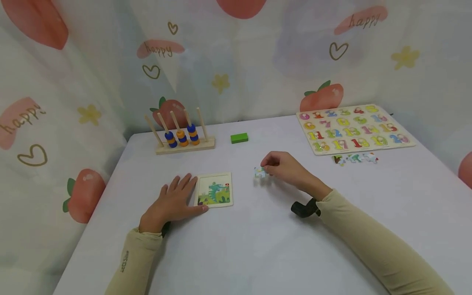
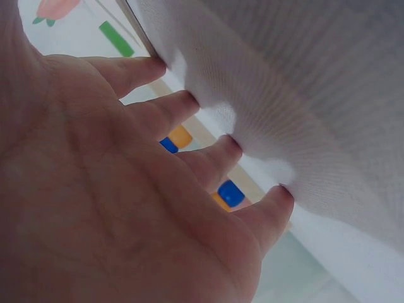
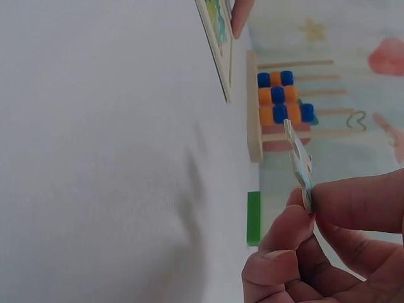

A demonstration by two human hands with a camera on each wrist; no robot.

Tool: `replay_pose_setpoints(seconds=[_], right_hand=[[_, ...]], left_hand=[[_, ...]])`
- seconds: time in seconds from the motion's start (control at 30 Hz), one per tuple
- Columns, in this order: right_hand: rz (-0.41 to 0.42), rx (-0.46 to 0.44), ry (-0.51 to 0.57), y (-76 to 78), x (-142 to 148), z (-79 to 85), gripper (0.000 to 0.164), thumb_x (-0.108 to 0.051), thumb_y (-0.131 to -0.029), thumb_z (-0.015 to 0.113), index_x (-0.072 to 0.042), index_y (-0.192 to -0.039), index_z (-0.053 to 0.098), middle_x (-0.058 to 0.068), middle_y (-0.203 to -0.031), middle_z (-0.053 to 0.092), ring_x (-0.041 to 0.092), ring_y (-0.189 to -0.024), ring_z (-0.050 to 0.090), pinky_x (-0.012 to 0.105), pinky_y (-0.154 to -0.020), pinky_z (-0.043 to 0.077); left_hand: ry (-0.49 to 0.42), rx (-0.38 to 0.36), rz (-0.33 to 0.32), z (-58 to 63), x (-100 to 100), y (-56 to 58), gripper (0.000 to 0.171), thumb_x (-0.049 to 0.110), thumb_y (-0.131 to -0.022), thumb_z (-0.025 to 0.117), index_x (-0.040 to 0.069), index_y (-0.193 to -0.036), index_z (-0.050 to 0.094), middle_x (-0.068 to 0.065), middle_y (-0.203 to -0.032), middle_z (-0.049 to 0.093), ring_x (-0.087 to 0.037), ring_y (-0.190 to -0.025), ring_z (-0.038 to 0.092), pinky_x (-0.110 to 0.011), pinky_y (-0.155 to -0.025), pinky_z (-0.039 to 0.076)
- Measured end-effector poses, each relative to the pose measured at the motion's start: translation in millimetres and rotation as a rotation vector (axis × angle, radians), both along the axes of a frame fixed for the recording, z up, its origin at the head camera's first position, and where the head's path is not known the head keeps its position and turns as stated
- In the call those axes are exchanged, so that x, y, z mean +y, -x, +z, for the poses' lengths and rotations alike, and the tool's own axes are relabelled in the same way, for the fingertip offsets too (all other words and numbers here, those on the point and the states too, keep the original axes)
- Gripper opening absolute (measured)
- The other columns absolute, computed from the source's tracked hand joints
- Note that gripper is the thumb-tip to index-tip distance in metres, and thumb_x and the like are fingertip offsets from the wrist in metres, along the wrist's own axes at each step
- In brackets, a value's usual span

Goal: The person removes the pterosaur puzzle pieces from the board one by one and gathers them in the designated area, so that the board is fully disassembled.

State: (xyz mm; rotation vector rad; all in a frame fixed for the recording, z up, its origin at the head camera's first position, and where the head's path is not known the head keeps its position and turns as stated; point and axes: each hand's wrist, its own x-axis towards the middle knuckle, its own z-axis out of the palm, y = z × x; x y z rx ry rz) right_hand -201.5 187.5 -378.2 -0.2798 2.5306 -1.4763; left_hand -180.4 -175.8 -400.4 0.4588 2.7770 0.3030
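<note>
A jigsaw puzzle piece (image 1: 260, 172) is pinched between the thumb and fingers of my right hand (image 1: 285, 169), raised above the table. The right wrist view shows that puzzle piece (image 3: 299, 165) nearly edge-on. My left hand (image 1: 173, 203) lies with fingers spread at the left side of a square framed puzzle (image 1: 231, 190), its thumb at the lower edge. A green dinosaur picture (image 1: 215, 193) fills part of the frame. In the left wrist view the left hand's fingertips (image 2: 228, 148) rest on the white tabletop.
Behind the framed puzzle stands a wooden bead abacus (image 1: 186, 148) with blue and orange beads. A green block (image 1: 239, 138) lies to its right. A number puzzle board (image 1: 355, 129) occupies the back right, with several loose puzzle pieces (image 1: 355, 158) along its front edge.
</note>
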Motion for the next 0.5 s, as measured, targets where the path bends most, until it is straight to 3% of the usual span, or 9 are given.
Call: replay_pose_setpoints(seconds=[0.5], right_hand=[[-0.098,0.008,-0.037,-10.1,59,8.3,0.020,-0.010,-0.107,0.063,0.002,-0.122,0.066,0.015,-0.110,0.066,0.034,-0.098,0.058,0.032,-0.075,0.051]], left_hand=[[-0.011,0.002,-0.005,-0.7,-1,-1.1,0.110,0.069,-0.091,0.071,0.006,-0.170,0.027,-0.020,-0.176,0.017,-0.051,-0.160,0.010,-0.076,-0.121,0.008]])
